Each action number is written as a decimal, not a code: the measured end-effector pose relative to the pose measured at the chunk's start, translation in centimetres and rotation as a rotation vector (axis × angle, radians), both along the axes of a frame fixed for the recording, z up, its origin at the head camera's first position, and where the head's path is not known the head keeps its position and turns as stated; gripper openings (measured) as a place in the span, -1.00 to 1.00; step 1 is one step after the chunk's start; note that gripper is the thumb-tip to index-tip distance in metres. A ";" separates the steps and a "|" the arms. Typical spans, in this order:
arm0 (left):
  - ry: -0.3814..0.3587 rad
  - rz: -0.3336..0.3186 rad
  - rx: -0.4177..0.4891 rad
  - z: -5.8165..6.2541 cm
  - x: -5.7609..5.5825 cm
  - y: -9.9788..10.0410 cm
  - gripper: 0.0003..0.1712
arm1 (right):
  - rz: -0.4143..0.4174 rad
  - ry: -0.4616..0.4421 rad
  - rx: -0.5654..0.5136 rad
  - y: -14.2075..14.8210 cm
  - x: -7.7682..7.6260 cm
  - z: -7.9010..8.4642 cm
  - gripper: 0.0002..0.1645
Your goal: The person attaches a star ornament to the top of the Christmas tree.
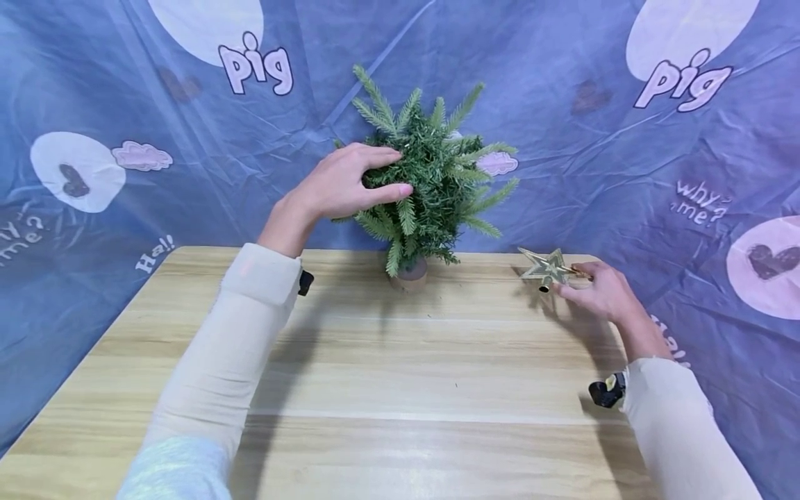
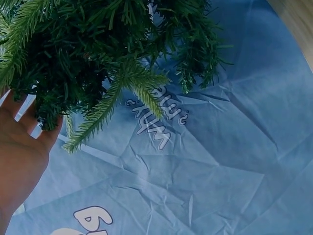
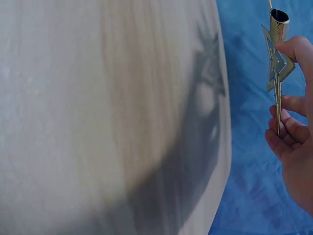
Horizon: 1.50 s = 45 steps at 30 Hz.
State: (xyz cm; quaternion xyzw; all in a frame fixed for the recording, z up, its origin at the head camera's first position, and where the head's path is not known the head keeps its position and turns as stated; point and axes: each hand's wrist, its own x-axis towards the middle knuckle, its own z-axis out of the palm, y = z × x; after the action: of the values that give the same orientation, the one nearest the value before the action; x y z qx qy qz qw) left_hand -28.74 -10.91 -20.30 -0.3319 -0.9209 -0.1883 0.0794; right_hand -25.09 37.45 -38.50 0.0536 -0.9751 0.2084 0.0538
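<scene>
A small artificial Christmas tree (image 1: 431, 173) stands at the table's back edge on a short round base (image 1: 409, 276). My left hand (image 1: 353, 182) lies against the tree's left side, thumb and fingers fairly straight and spread. In the left wrist view, the left hand's (image 2: 24, 147) fingertips disappear behind the dark green branches (image 2: 63, 63). Over the table's right rear part, my right hand (image 1: 596, 288) pinches a gold star tree topper (image 1: 545, 267). The right wrist view shows the topper's hollow tube (image 3: 279, 22) near the right hand's (image 3: 296, 127) thumb, with other fingers curled at a star point.
A light wood table (image 1: 375, 375) spans the front. Blue printed cloth (image 1: 562, 160) hangs behind it and on both sides. Small dark bits lie on the tabletop near the tree's base. A black wrist camera (image 1: 606, 392) sits at the right sleeve.
</scene>
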 end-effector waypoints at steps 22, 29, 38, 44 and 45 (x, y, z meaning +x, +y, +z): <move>0.009 0.005 0.023 -0.5 -0.2 0.1 -0.13 | 0.018 0.147 -0.042 -3.7 0.1 4.2 0.00; 0.008 0.015 0.027 -0.7 -0.2 0.0 -0.13 | 0.011 0.198 -0.048 -4.5 0.4 5.6 -0.04; 0.007 0.007 0.032 -0.7 -0.2 0.2 -0.12 | -0.023 0.237 -0.057 -5.2 0.9 7.4 -0.06; 0.008 0.012 0.046 -0.8 -0.3 0.2 -0.13 | -0.031 0.233 -0.072 -5.9 1.2 8.8 -0.05; 0.010 0.012 0.049 -0.8 -0.3 0.2 -0.13 | -0.032 0.234 -0.074 -6.0 1.2 8.9 -0.05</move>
State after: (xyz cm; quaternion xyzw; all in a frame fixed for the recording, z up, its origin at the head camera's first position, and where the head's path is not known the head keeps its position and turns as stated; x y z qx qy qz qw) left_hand -29.05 -10.71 -21.13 -0.3255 -0.9175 -0.2084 0.0933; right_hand -23.92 31.47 -29.56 0.0598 -0.9546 0.2355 0.1726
